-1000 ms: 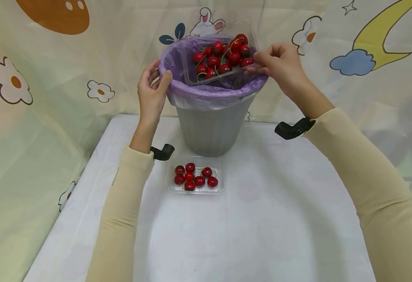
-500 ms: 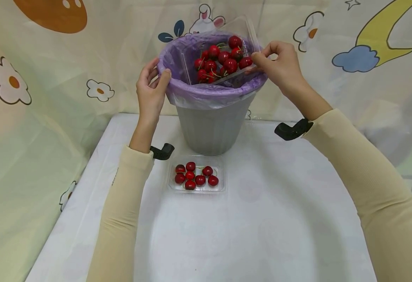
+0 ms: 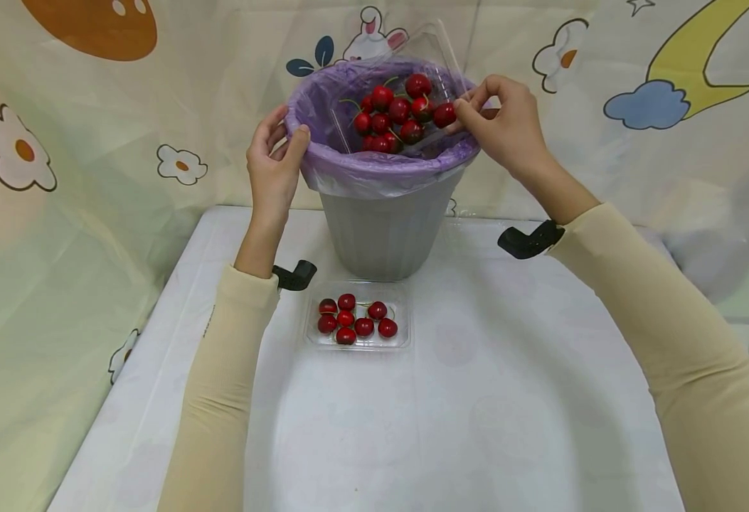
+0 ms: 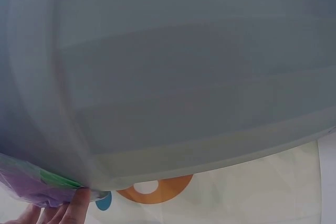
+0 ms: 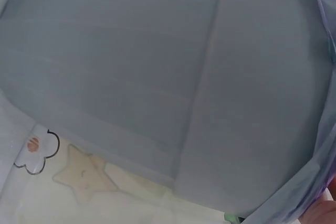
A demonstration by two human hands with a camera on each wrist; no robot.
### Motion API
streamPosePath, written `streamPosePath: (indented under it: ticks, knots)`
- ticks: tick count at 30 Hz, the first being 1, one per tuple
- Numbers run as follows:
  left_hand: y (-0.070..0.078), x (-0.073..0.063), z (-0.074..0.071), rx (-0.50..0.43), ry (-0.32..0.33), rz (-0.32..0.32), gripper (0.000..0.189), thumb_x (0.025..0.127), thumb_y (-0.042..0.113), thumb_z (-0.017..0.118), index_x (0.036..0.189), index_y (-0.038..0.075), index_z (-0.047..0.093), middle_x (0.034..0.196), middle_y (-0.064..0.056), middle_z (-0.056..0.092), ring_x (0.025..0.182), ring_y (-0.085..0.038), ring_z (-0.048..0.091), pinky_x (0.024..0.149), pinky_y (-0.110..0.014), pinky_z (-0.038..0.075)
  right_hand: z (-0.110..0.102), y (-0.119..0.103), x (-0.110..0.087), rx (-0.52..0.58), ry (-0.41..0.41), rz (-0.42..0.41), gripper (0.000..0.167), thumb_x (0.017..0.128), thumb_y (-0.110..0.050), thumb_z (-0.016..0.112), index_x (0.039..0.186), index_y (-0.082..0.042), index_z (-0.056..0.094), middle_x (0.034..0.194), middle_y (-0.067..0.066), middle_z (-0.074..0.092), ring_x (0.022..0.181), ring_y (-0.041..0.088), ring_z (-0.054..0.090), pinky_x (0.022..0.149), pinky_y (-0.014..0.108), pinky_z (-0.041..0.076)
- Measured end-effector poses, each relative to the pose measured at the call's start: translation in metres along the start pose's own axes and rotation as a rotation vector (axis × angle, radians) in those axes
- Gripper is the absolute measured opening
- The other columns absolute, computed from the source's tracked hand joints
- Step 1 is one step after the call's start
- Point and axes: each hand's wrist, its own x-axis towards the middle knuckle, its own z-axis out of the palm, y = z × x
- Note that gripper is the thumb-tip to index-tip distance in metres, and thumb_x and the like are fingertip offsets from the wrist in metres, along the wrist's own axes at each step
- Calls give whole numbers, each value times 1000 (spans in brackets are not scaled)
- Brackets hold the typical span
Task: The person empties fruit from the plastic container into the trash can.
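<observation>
My left hand grips the near-left rim of a grey bin lined with a purple plastic bag, thumb in front. Over the bin's mouth, my right hand pinches the right edge of a clear plastic container. It tilts down to the left, its upper corner above the rim. Red cherries with green stems lie heaped in it. In the left wrist view, fingers touch the bag beneath the bin wall. The right wrist view shows mostly bin wall, with fingers at the corner.
In front of the bin, a second clear container with several cherries sits on the white-covered table. A patterned curtain hangs close behind the bin and along the left side.
My right hand has tilted the container further, its far corner rising and its left end dipping into the bin. The cherries have slid left and down. My left hand keeps its place.
</observation>
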Motion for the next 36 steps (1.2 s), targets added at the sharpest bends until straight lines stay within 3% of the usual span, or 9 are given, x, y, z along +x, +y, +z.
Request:
streamPosePath:
  ticks: [4, 14, 22, 36]
  knots:
    - [0, 0, 1, -2, -5, 5, 52, 89, 14, 65, 139, 5, 51, 135, -13, 55, 115, -23, 57, 99, -26, 45, 3, 2, -2, 10, 19, -53, 20, 93, -12, 62, 76, -10, 52, 97, -3, 60, 66, -3, 65, 67, 10, 51]
    - [0, 0, 0, -1, -1, 3, 52, 89, 15, 65, 139, 5, 51, 134, -13, 55, 115, -23, 57, 100, -25, 45, 10, 5, -4, -51, 81, -159, 21, 93, -9, 61, 74, -7, 51, 93, -6, 54, 66, -5, 61, 72, 13, 53]
    - [1, 1, 0, -2, -1, 3, 52, 89, 14, 65, 138, 5, 52, 134, -14, 55, 115, -24, 57, 99, -26, 46, 12, 6, -4, -105, 100, -188, 20, 92, -10, 63, 77, 0, 53, 102, 10, 60, 68, -7, 57, 73, 13, 53]
    - [1, 0, 0, 6, 2, 0, 51, 89, 14, 65, 138, 5, 52, 134, -14, 55, 116, -23, 57, 100, -25, 45, 14, 9, -9, -62, 114, -314, 22, 93, -3, 60, 77, 8, 48, 106, 16, 59, 71, -7, 57, 71, 10, 51]
